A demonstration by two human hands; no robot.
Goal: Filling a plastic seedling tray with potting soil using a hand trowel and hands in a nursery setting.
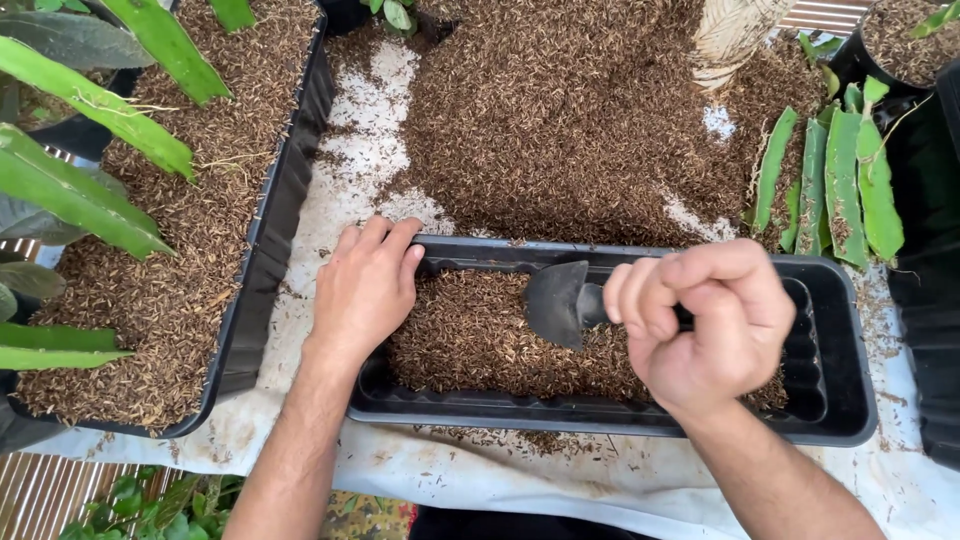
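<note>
Right hand (705, 325) fist closed on small black plastic trowel (558, 301); left hand (365, 288), open, steadies long black plastic planter trough (835, 400). Risk: tilted blade spills brown husk substrate (470, 335) over rim.

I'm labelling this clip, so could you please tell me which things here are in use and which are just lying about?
In use:
- left hand on the long black plastic trough
- right hand gripping the small black scoop
- brown husk mix in the trough

Lying about:
- planted black tray
- cut green cactus stems
- loose husk heap
</note>
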